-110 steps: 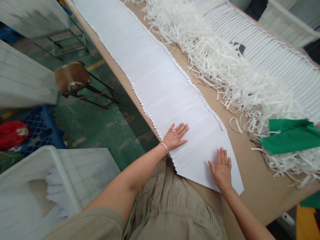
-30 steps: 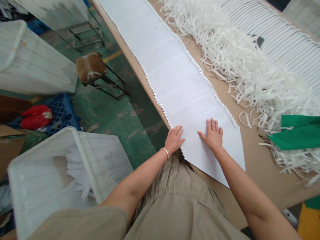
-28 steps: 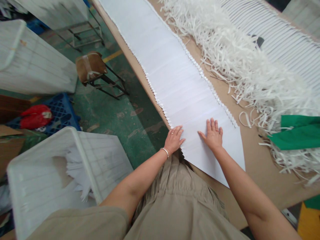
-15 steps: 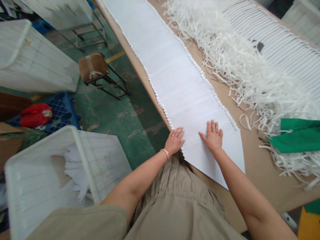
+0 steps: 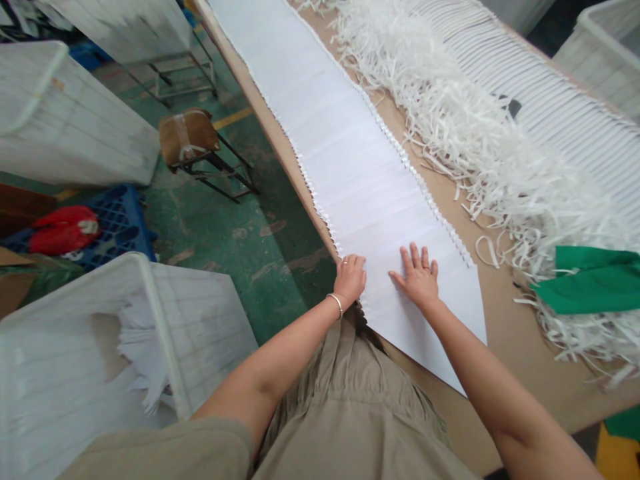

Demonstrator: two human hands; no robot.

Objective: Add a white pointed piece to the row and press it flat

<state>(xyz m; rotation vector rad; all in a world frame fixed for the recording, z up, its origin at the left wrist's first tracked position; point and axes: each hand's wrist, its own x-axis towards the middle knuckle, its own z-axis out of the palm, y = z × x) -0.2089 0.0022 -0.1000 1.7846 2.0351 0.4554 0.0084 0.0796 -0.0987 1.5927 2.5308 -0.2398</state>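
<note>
A long row of overlapping white sheets [image 5: 345, 153] runs along the table, with stepped, ragged edges on both sides. At its near left edge, my left hand [image 5: 351, 277], with a bracelet on the wrist, has its fingers together and bent over the edge of a sheet; the fingertips are partly hidden. My right hand [image 5: 420, 277] lies flat on the nearest sheets, fingers spread, holding nothing. The nearest sheet extends toward my body under my right forearm.
A heap of white strips [image 5: 480, 147] lies right of the sheets, with green cloth [image 5: 590, 280] on its near end. Beyond is another row of white pieces [image 5: 560, 87]. On the left stand a white bin [image 5: 210, 320] holding white pieces, a stool [image 5: 190, 140] and a blue pallet [image 5: 125, 220].
My left hand's fingers have drawn together and bent at the sheet edge, where they lay flatter before. My right hand has shifted slightly left, still flat. The view has shifted a little.
</note>
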